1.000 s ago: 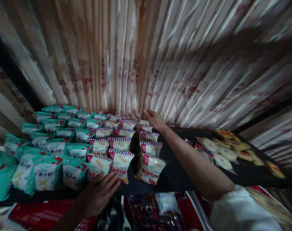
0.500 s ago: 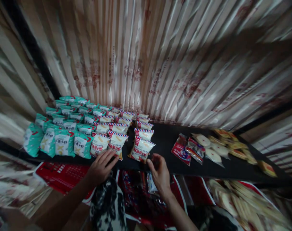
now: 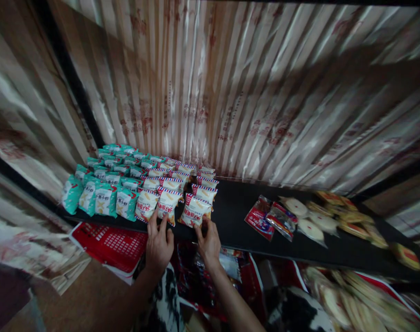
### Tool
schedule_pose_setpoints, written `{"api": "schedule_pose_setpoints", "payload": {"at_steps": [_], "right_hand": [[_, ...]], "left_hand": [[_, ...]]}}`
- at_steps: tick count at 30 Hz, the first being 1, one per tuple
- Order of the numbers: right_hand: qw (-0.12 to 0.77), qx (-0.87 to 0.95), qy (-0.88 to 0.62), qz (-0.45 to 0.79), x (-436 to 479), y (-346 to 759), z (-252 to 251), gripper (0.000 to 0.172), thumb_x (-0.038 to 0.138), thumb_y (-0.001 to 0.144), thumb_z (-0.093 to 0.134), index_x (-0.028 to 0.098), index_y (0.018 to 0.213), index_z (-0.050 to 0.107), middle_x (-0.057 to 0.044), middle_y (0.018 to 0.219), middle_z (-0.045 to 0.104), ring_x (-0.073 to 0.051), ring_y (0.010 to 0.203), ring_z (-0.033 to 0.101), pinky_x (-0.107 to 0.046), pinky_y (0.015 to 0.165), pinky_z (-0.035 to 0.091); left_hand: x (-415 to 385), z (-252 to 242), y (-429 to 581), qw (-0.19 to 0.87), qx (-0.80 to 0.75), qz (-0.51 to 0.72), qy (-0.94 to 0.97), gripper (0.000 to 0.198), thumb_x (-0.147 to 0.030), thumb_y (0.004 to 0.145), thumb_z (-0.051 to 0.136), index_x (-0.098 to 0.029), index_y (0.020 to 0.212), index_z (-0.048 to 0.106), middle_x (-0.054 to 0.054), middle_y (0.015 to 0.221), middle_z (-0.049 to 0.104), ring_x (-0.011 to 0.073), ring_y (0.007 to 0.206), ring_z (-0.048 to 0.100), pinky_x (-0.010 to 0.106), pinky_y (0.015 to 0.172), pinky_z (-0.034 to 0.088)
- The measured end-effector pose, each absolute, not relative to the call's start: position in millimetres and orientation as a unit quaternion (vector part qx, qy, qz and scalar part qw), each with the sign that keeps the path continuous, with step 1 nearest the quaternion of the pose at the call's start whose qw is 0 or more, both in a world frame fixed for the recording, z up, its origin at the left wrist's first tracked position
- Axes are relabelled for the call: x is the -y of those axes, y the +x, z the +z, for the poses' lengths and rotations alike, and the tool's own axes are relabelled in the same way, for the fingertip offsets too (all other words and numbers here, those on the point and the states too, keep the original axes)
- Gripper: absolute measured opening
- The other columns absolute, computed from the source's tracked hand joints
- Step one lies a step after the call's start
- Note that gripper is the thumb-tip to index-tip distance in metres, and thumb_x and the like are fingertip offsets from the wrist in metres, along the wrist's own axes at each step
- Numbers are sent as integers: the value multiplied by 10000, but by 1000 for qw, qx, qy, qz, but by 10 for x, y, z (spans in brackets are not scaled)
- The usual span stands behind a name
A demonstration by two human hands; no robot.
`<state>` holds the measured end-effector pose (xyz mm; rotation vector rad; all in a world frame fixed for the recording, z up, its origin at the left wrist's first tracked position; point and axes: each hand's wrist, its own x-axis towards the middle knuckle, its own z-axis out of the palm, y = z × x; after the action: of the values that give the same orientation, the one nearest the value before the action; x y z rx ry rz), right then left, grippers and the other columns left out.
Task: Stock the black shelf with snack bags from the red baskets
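Note:
My left hand (image 3: 159, 243) rests at the front edge of a black shelf (image 3: 237, 216), fingers stretched up and touching the front cream snack packet (image 3: 167, 203) with red-and-blue striped top. My right hand (image 3: 208, 239) sits beside it, fingers curled against the front packet of the right-hand row (image 3: 195, 210). Neither hand lifts a packet. Rows of the same cream packets run back to the wall, with teal packets (image 3: 105, 201) in rows to their left.
Red-wrapped packets (image 3: 260, 220) and round pale cakes in clear wrap (image 3: 310, 221) lie on the shelf's right. A red crate (image 3: 111, 242) and bags of goods sit below the shelf. A shiny striped sheet (image 3: 210, 92) hangs behind.
The view pulled back from the shelf. My right hand came back from the rear packets to the shelf's front edge; my left hand shifted right, level with it.

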<state>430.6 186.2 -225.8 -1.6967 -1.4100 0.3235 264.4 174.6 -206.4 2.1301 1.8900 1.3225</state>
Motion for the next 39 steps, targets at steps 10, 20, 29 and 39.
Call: {"api": "schedule_pose_setpoints", "payload": {"at_steps": [10, 20, 29, 39], "right_hand": [[445, 591, -662, 118, -2020, 4164, -2306, 324, 391, 864, 443, 183, 1080, 563, -102, 1037, 627, -237, 971, 586, -373, 836, 469], [523, 546, -644, 118, -1936, 4374, -2178, 336, 414, 882, 436, 188, 1094, 565, -103, 1062, 577, -217, 997, 552, -378, 891, 452], [528, 516, -647, 188, -2316, 4670, -2212, 471, 491, 803, 519, 194, 1165, 572, -94, 1043, 649, -251, 960, 599, -410, 843, 483], [554, 499, -613, 262, -2511, 4602, -2301, 528, 469, 775, 559, 181, 1218, 565, -87, 1018, 690, -240, 869, 653, -372, 721, 545]], "left_hand": [[-1843, -2241, 2594, 19, -607, 402, 685, 452, -151, 841, 420, -150, 1290, 471, 148, 1377, 402, 293, 1307, 353, 478, 1058, 364], [-1792, -2128, 2538, -47, -556, 400, 727, 432, -114, 826, 432, -175, 1245, 522, 146, 1331, 448, 291, 1236, 440, 461, 966, 460], [-1706, -2097, 3077, -49, -492, 360, 791, 535, -50, 792, 408, -214, 1295, 486, 113, 1408, 384, 253, 1299, 369, 394, 969, 469], [-1744, -2246, 3185, -19, -539, 395, 744, 553, -39, 765, 423, -206, 1288, 484, 116, 1436, 346, 285, 1316, 340, 450, 968, 469]]}}
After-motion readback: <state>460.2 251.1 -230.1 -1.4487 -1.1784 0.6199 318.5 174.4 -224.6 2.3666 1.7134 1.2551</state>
